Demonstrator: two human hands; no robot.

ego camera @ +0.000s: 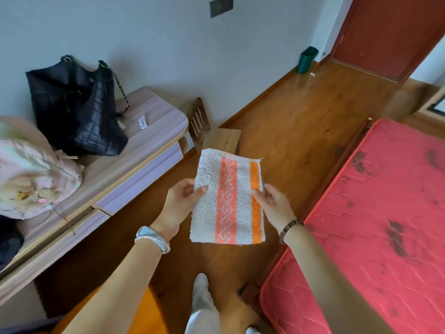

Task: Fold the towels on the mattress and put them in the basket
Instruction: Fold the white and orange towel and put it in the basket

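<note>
A small white towel (227, 198) with orange stripes is held flat in the air above the wooden floor, folded into a rectangle. My left hand (181, 201) pinches its left edge with the thumb on top. My right hand (273, 203) pinches its right edge along the orange stripe. The red mattress (375, 225) lies to the right, stained with dark marks, and no towel shows on the part in view. An orange object (147, 312) shows at the bottom edge under my left forearm; I cannot tell whether it is the basket.
A pale desk (134, 160) stands on the left with a black quilted bag (79, 109) and a pink bundle (31, 174). A small wooden chair (209, 131) sits past the towel. A green bin (307, 59) stands by the red door (385, 32).
</note>
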